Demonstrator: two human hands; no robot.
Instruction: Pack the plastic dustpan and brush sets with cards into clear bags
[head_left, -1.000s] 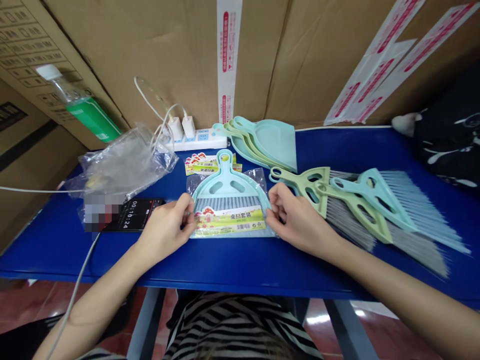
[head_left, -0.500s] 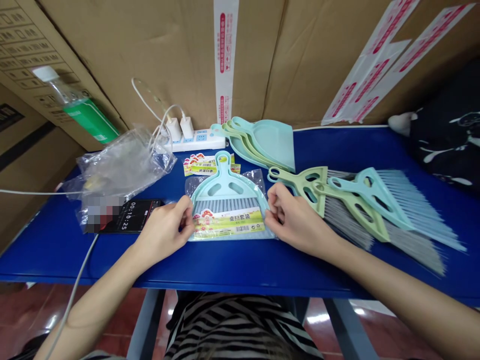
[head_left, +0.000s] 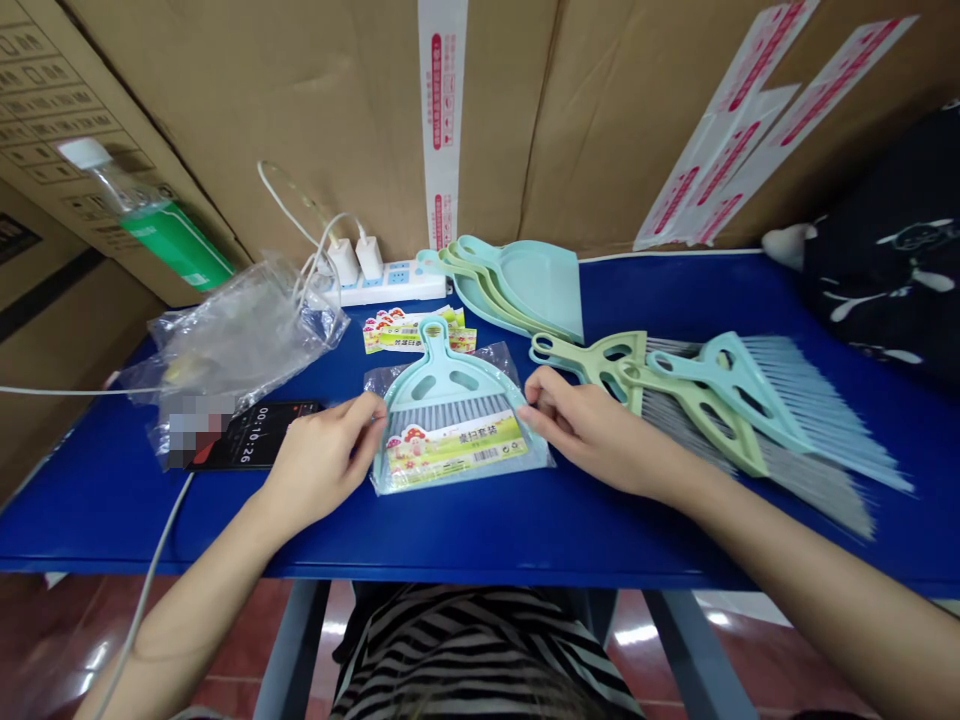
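Observation:
In front of me a light blue dustpan and brush set [head_left: 442,390] lies flat on the blue table, slightly turned, inside a clear plastic bag [head_left: 495,358]. A printed mushroom label [head_left: 457,450] shows across its lower part, over grey bristles. My left hand [head_left: 330,450] is closed, thumb and forefinger pinched at the set's left edge. At the right edge my right hand [head_left: 581,425] is closed too, with thumb and forefinger at the rim of the bagged set. Its other fingers are curled and partly hidden.
Loose green and blue brushes [head_left: 697,400] lie at right. Stacked dustpans [head_left: 536,285] and more labels [head_left: 412,330] sit behind. At left are crumpled plastic bags [head_left: 247,330], a phone [head_left: 259,440], a power strip [head_left: 401,285] and a bottle [head_left: 157,220]. Cardboard boxes [head_left: 337,110] stand behind.
The bagged set has turned a little, its left side coming nearer to me and its right side up. My hands stay at its two edges, fingers slightly shifted.

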